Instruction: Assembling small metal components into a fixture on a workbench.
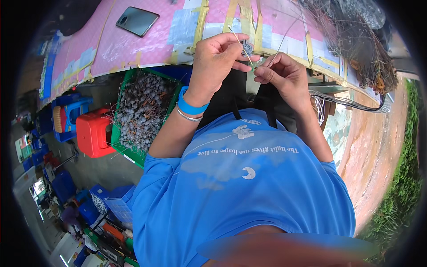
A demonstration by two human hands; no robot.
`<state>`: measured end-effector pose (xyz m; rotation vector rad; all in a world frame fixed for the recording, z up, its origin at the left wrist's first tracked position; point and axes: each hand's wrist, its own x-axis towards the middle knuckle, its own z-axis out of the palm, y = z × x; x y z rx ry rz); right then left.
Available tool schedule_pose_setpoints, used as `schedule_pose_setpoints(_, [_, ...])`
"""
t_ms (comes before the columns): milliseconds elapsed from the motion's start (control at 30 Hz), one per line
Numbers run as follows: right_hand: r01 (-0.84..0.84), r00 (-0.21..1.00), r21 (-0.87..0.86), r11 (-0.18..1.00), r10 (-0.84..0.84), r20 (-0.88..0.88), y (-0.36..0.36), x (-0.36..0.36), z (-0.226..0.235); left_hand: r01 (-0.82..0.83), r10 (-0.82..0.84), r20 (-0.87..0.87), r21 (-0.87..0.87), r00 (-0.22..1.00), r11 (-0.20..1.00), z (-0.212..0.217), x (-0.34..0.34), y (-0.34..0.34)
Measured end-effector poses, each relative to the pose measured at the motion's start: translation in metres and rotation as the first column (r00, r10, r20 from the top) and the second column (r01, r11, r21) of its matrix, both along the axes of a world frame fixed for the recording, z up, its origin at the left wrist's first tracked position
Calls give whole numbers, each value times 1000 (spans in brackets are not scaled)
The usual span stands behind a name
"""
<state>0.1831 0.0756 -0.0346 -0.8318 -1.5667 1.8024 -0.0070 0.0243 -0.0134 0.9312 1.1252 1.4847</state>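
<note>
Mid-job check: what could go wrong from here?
The thin pale stick in the left hand may bend or slip, being so slim. Stemmed grey balls bristle from the green crate beside the left forearm, and might catch on the metal bangle.

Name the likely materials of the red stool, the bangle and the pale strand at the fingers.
Red stool: probably moulded plastic, semi-gloss; smooth, evenly red surface.
Bangle: likely polished metal, from its silvery shine.
Pale strand: perhaps wire or plant stem, being thin and straight; too fine to settle material or finish.
</note>
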Motion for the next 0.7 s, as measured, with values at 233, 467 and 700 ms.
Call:
schedule_pose_setpoints(233, [162, 979, 503, 849, -203, 28, 0, -10, -12, 98, -97, 142, 5, 985, 995, 6, 4, -9])
schedule_pose_setpoints(467, [-156, 927, 46, 987, 163, -338, 18, -16, 11, 200, -196, 72, -44, 978, 979, 17, 23, -19])
schedule_pose_setpoints(700, [-62, 900, -63, 996, 28, -434, 21, -17, 7, 157, -135, 222, -82, 966, 984, 13, 14, -17])
